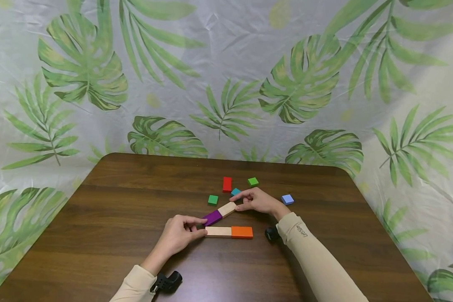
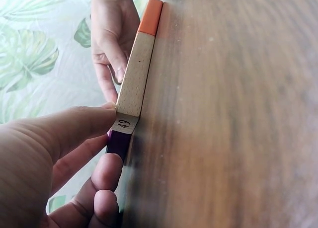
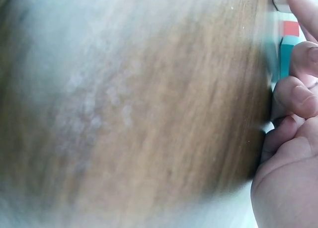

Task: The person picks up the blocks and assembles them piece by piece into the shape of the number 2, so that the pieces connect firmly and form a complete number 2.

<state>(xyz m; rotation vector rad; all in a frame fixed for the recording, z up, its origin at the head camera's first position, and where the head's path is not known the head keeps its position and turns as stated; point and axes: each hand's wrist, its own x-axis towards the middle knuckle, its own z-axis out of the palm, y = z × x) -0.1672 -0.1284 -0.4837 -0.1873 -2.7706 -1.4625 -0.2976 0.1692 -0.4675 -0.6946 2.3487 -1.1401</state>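
On the table, a plain wooden block [image 1: 217, 232] lies end to end with an orange block [image 1: 242, 233]. Behind them, a purple block [image 1: 213, 217] and another plain wooden block [image 1: 227, 209] form a slanted row. My left hand [image 1: 177, 235] has its index finger on the purple block's near end, with the thumb touching the front wooden block's left end. That end bears the number 49 in the left wrist view. At the slanted row's far end, my right hand [image 1: 259, 201] pinches the wooden block between thumb and index finger.
Beyond the rows stand a red block [image 1: 227, 184], two green blocks [image 1: 213, 200] and a teal block [image 1: 235, 191] partly behind my right fingers. A light blue block [image 1: 287, 199] lies right of that hand. A leaf-patterned cloth [image 1: 226, 100] hangs behind the table [image 1: 117, 226].
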